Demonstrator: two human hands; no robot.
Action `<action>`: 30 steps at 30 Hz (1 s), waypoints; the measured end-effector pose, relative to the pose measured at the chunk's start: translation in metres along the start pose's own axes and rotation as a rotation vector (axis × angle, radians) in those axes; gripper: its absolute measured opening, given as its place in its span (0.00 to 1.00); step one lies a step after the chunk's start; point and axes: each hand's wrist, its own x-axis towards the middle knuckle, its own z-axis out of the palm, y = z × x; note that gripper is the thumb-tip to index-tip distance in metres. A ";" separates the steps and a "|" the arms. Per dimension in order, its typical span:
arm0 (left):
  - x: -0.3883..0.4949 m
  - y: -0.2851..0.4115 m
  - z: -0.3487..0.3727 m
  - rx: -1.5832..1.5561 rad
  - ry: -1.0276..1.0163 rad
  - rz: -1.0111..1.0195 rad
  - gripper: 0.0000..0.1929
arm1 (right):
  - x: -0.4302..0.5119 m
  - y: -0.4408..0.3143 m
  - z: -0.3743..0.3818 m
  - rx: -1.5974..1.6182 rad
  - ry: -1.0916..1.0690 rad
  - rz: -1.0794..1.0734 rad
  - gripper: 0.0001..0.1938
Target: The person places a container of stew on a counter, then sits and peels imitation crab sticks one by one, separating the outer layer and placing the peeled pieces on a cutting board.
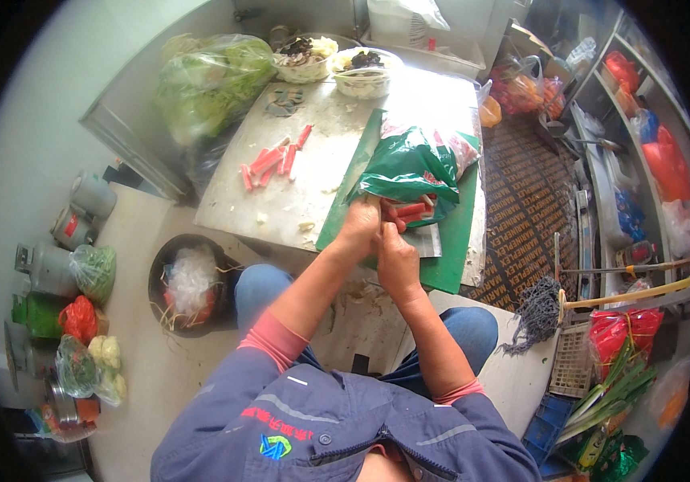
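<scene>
Both my hands meet at the near edge of a green cutting board [450, 265]. My left hand [361, 220] is closed at the mouth of a green plastic bag [408, 162], beside red crab sticks [410, 211]. My right hand [398, 256] has its fingertips pinched together just below; what lies between the fingers is hidden. A knife blade [432, 241] lies partly visible on the board. More crab sticks [268, 159] form a loose pile on the pale tabletop [314, 144], left of the board.
Two clear bowls [363, 84] of sliced food and a bag of leafy greens [212, 90] stand at the back. A black bin [185, 325] with plastic waste is on the floor at left. A mop [531, 313], crates [570, 361] and shelves [640, 126] stand at right.
</scene>
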 end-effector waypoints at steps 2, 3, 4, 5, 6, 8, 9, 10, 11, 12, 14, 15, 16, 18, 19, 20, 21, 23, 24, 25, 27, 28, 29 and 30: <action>0.000 -0.003 -0.004 0.057 -0.036 0.065 0.24 | -0.001 0.001 0.003 -0.033 0.031 -0.047 0.05; 0.001 -0.006 -0.006 0.039 -0.048 0.084 0.25 | -0.002 0.002 0.004 -0.047 0.042 -0.062 0.05; 0.002 -0.010 -0.007 0.017 -0.059 0.087 0.25 | -0.001 0.003 0.005 -0.076 0.058 -0.083 0.05; 0.003 -0.014 -0.009 0.006 -0.059 0.106 0.25 | -0.001 0.003 0.007 -0.102 0.071 -0.101 0.05; 0.004 -0.018 -0.010 -0.008 -0.058 0.111 0.25 | -0.001 0.003 0.008 -0.122 0.082 -0.123 0.05; 0.006 -0.024 -0.012 0.009 -0.051 0.117 0.25 | -0.001 0.004 0.010 -0.158 0.069 -0.109 0.07; 0.006 -0.026 -0.013 0.039 -0.042 0.117 0.25 | -0.001 0.005 0.010 -0.173 0.072 -0.103 0.08; 0.006 -0.028 -0.014 0.055 -0.048 0.129 0.25 | -0.001 0.005 0.011 -0.176 0.067 -0.102 0.09; 0.004 -0.029 -0.015 0.089 -0.028 0.116 0.26 | -0.001 0.005 0.011 -0.179 0.072 -0.100 0.09; 0.003 -0.030 -0.015 0.110 -0.025 0.119 0.27 | -0.001 0.005 0.011 -0.177 0.089 -0.109 0.10; 0.000 -0.031 -0.014 0.103 0.012 0.114 0.30 | 0.000 0.005 0.011 -0.209 0.066 -0.086 0.10; -0.001 -0.031 -0.011 0.074 0.045 0.108 0.32 | 0.000 0.005 0.011 -0.219 0.053 -0.072 0.11; -0.001 -0.032 -0.010 0.037 0.053 0.104 0.33 | 0.000 0.005 0.011 -0.221 0.050 -0.065 0.10; -0.002 -0.031 -0.008 0.055 0.057 0.088 0.34 | 0.000 0.003 0.009 -0.218 0.034 -0.035 0.10; -0.003 -0.031 -0.006 0.060 0.046 0.082 0.34 | 0.000 0.002 0.009 -0.225 0.037 -0.034 0.10; -0.003 -0.030 -0.005 0.046 0.042 0.074 0.32 | 0.000 0.001 0.008 -0.233 0.048 -0.026 0.09; -0.003 -0.030 -0.003 0.031 0.038 0.065 0.30 | 0.001 0.001 0.008 -0.238 0.056 -0.014 0.09; -0.003 -0.028 0.001 0.011 0.042 0.045 0.29 | 0.002 0.002 0.007 -0.259 0.096 -0.012 0.08; -0.004 -0.028 0.002 0.006 0.051 0.035 0.29 | 0.003 0.002 0.006 -0.266 0.104 -0.009 0.08; -0.004 -0.027 0.004 -0.008 0.049 0.009 0.30 | 0.003 0.003 0.007 -0.270 0.121 -0.011 0.08; -0.006 -0.026 0.007 0.013 0.038 0.052 0.30 | 0.004 0.007 0.008 -0.271 0.137 -0.013 0.08; -0.007 -0.026 0.008 0.003 0.037 0.056 0.31 | 0.004 0.008 0.008 -0.266 0.144 -0.024 0.09; -0.009 -0.026 0.009 0.049 0.035 0.096 0.30 | 0.004 0.009 0.009 -0.261 0.159 -0.031 0.09; -0.010 -0.026 0.009 0.080 0.041 0.126 0.29 | 0.005 0.010 0.009 -0.253 0.203 -0.056 0.10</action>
